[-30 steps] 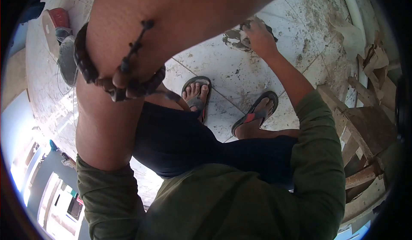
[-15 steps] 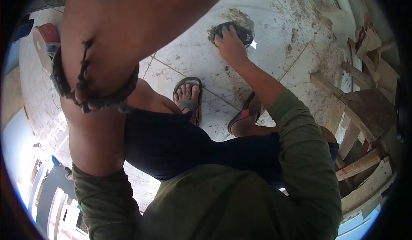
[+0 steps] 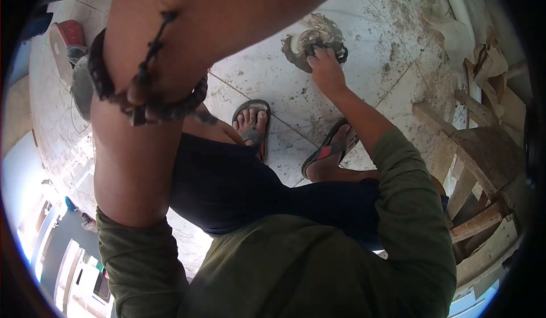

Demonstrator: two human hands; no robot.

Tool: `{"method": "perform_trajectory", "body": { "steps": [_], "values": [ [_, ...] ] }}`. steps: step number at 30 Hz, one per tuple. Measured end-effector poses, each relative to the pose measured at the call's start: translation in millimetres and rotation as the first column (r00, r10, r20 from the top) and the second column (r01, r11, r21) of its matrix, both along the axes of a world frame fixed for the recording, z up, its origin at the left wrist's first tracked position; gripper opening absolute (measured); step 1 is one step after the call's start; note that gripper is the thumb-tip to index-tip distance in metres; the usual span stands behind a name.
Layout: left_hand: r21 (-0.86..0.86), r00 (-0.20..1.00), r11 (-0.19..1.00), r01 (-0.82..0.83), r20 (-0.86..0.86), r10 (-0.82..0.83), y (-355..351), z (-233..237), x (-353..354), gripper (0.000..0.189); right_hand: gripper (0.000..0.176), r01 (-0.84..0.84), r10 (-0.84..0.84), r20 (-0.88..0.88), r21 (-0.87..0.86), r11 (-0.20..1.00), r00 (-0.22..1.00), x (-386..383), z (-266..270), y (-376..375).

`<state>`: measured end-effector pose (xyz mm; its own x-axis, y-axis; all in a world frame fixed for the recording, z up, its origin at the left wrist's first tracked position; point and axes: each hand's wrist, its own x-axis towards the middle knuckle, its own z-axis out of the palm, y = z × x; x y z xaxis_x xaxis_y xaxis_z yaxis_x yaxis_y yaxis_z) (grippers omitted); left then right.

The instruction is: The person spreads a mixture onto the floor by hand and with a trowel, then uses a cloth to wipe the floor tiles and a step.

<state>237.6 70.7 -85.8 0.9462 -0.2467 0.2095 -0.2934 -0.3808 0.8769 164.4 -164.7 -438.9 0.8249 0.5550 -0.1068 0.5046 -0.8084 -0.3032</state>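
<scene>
We find our right hand (image 3: 325, 69) gripping a soiled rag (image 3: 307, 40), which lies under our fingertips on the tiled floor (image 3: 267, 82). Our left hand is out of view.

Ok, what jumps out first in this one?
A bare left forearm with a beaded bracelet fills the upper left, close to the camera. Beyond it, the right hand rests on a dirty rag on the stained tile floor, above two feet in sandals. At the right edge lie wood scraps.
</scene>
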Motion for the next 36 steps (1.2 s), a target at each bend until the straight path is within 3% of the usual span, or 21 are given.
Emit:
{"method": "perform_trajectory", "body": {
  "steps": [1, 3, 4, 5, 6, 8, 14, 15, 17, 18, 19, 21, 22, 26, 28, 29, 30, 31, 32, 33, 36],
  "values": [
    [0.004, 1.0, 1.0, 0.0, -0.001, 0.0, 0, 0, 0, 0.029, 0.019, 0.027, -0.028, 0.033, 0.05, 0.998, 0.999, 0, 2, 5],
    [0.011, 1.0, 1.0, 0.005, 0.001, -0.005, 0, 1, -1, 0.028, 0.02, 0.183, -0.169, -0.083, 0.214, 0.959, 0.982, 17, -12, 6],
    [0.011, 1.0, 1.0, 0.007, 0.004, -0.007, -1, 1, -2, 0.028, 0.02, 0.258, -0.222, -0.152, 0.288, 0.922, 0.963, 30, -22, 7],
    [0.014, 1.0, 1.0, 0.01, 0.006, -0.01, 0, 2, -1, 0.028, 0.021, 0.324, -0.214, -0.27, 0.479, 0.816, 0.939, 52, -17, 3],
    [0.013, 1.0, 1.0, 0.009, 0.002, -0.009, -1, 2, -2, 0.028, 0.024, 0.644, -0.315, -0.607, 0.458, 0.613, 0.73, 69, -8, 3],
    [0.018, 1.0, 1.0, 0.015, 0.005, -0.015, 0, 5, 0, 0.028, 0.025, 0.919, -0.085, -0.948, 0.272, 0.284, 0.307, 101, 12, 1],
    [0.031, 1.0, 0.999, 0.017, 0.007, -0.017, 0, 9, 1, 0.028, 0.021, 0.954, -0.054, -0.953, 0.299, 0.005, 0.299, 106, 36, 53],
    [0.034, 1.0, 0.999, 0.014, 0.007, -0.015, 1, 9, 1, 0.028, 0.017, 0.926, -0.118, -0.919, 0.37, 0.069, 0.376, 104, 25, 63],
    [0.04, 1.0, 0.999, 0.011, -0.003, -0.011, 4, 8, 4, 0.028, 0.018, 0.657, -0.34, -0.578, 0.523, 0.542, 0.741, 98, 20, 67],
    [0.04, 1.0, 0.999, 0.008, -0.006, -0.007, 5, 9, 3, 0.027, 0.019, 0.468, -0.338, -0.336, 0.47, 0.749, 0.879, 95, 18, 68],
    [0.044, 1.0, 0.999, 0.007, -0.009, -0.007, 6, 10, 4, 0.027, 0.022, 0.227, -0.221, -0.075, 0.522, 0.822, 0.972, 95, 12, 64],
    [0.044, 1.0, 0.999, 0.005, -0.016, -0.004, 5, 12, 4, 0.027, 0.024, 0.116, -0.152, 0.082, 0.337, 0.934, 0.985, 97, 10, 56],
    [0.049, 1.0, 0.999, 0.003, -0.016, -0.002, 8, 13, 5, 0.027, 0.025, 0.066, -0.104, 0.155, 0.229, 0.971, 0.982, 98, 9, 52],
    [0.065, 1.0, 0.998, 0.011, -0.022, -0.01, 7, 13, 11, 0.027, 0.016, 0.127, -0.15, 0.233, 0.113, 0.986, 0.961, 97, 6, 54],
    [0.11, 1.0, 0.994, 0.026, -0.014, -0.024, 9, 12, 15, 0.027, 0.021, 0.115, -0.125, 0.163, 0.071, 0.991, 0.979, 88, 5, 61],
    [0.237, 0.996, 0.969, 0.066, 0.048, -0.08, 15, 10, 19, 0.027, 0.028, 0.102, -0.118, 0.191, 0.094, 0.99, 0.974, 79, -22, 68],
    [0.581, 0.902, 0.805, 0.117, 0.278, -0.331, 27, 9, 28, 0.027, 0.036, 0.227, -0.21, -0.112, 0.169, 0.959, 0.971, 71, 8, 76],
    [0.627, 0.88, 0.772, 0.107, 0.302, -0.367, 31, 8, 31, 0.027, 0.034, 0.165, -0.242, 0.192, 0.347, 0.923, 0.951, 64, -15, 76],
    [0.638, 0.867, 0.762, 0.107, 0.315, -0.386, 29, 5, 34, 0.027, 0.032, 0.148, -0.176, 0.102, 0.232, 0.961, 0.979, 66, -11, 74],
    [0.367, 0.988, 0.928, 0.067, 0.104, -0.112, 13, 1, 24, 0.035, 0.027, 0.108, -0.139, 0.178, 0.174, 0.979, 0.974, 67, -15, 75],
    [0.172, 0.998, 0.984, 0.044, -0.061, -0.034, 10, -2, 23, 0.046, 0.016, 0.004, -0.031, 0.078, 0.328, 0.945, 0.996, 66, -15, 81]
  ]
}}
